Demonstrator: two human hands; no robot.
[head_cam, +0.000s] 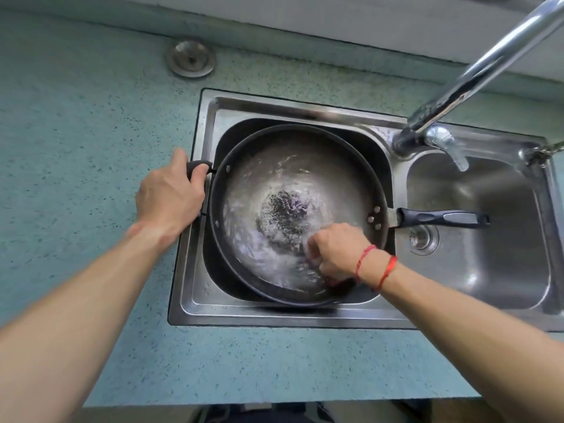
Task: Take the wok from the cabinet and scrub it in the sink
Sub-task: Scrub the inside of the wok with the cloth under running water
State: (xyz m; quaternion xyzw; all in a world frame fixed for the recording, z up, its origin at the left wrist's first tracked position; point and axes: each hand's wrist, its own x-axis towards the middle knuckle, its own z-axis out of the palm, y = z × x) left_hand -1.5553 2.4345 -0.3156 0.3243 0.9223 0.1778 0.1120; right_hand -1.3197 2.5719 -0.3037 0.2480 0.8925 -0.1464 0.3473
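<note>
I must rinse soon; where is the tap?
Upper right in the head view: the tap rises from the sink rim between its two basins.

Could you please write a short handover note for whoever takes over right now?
Left hand: grips the wok by its side handle.
Right hand: curled round a scrubber, mostly hidden, against the wok's near inner wall.
Wok: in the left basin of the sink, foamy water inside, long handle over the right basin.
Done: wok fetched, scrubbing under way.
Left: finish scrubbing; a dark patch shows at the centre.
</note>
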